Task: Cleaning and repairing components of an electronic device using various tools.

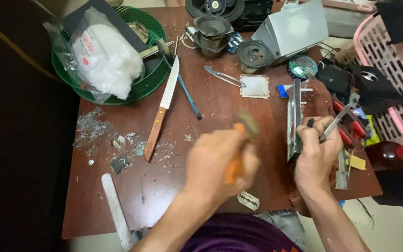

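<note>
Near the table's [117, 186] front edge, the blurred left hand [220, 165] is clamped on an orange-handled tool [235, 156], just left of the metal piece [295, 121] that the right hand [317, 151] steadies, fingers closed around metal pliers [339, 119].

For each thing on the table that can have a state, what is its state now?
Left hand: closed on orange-handled tool, blurred.
Right hand: closed on a thin metal tool, steadying the metal bracket.
Metal bracket: upright on edge.
Knife: lying flat, untouched.
Razor blade: flat at table edge.
Cotton bag: lying in green basket.
</note>
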